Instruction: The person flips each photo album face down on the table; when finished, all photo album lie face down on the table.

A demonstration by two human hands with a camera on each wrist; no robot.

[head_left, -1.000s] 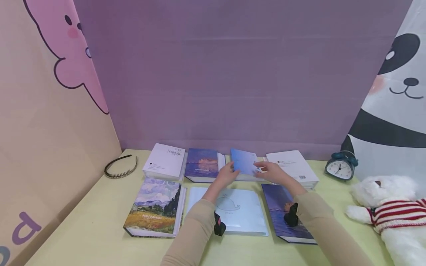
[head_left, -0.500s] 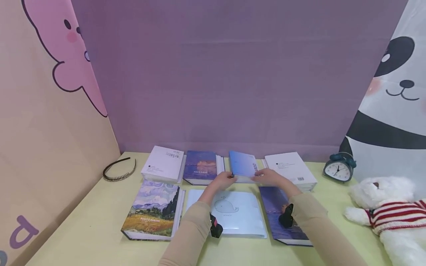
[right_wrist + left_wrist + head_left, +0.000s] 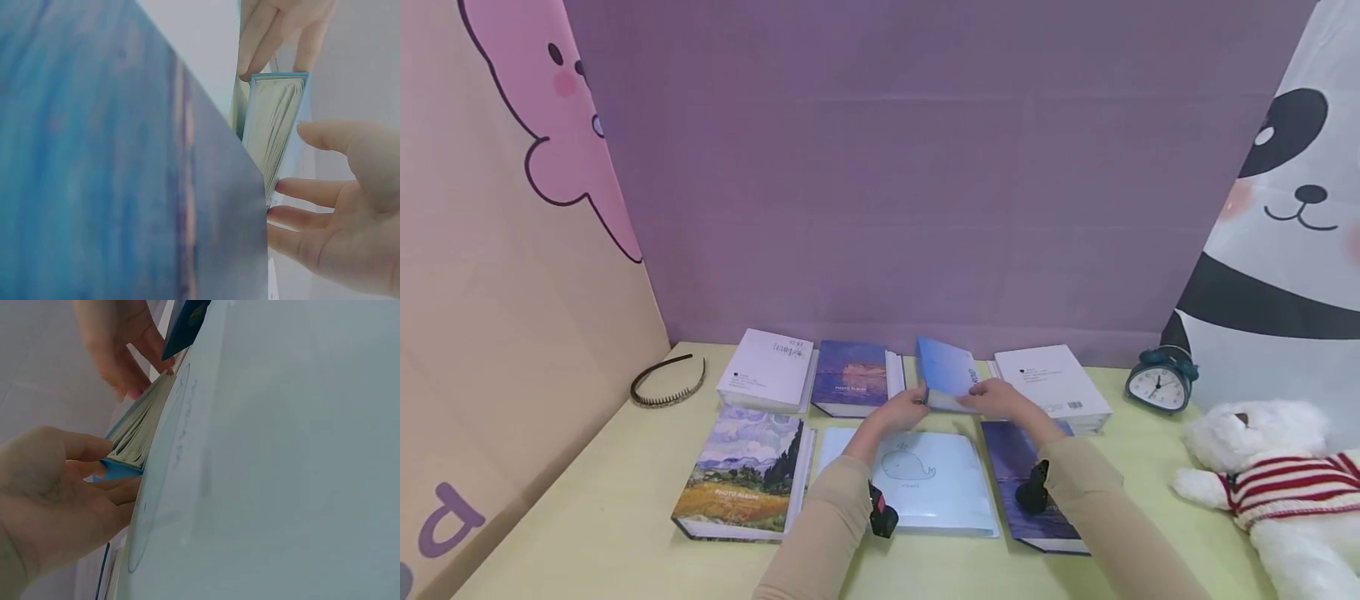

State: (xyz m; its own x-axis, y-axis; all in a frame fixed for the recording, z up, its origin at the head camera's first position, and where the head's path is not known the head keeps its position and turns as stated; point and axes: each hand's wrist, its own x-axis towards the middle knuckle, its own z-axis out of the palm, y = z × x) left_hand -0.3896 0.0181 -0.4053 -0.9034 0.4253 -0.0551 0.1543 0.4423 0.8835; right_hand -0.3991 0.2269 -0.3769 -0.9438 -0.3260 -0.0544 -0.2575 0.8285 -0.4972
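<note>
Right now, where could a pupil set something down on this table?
Bare table: left of the landscape album, nearer than the headband; and between the right sleeve and plush toy, nearer than the clock. Crowded: the middle, with the left hand and right hand at the blue album, behind the whale album.

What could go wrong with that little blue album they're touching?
The blue album might slip: the left hand pinches it near one corner, and the right hand isn't wrapped round it. Its pages could flop or bend, since their edges show uncovered. It might also bump the white book close by on its right.
</note>
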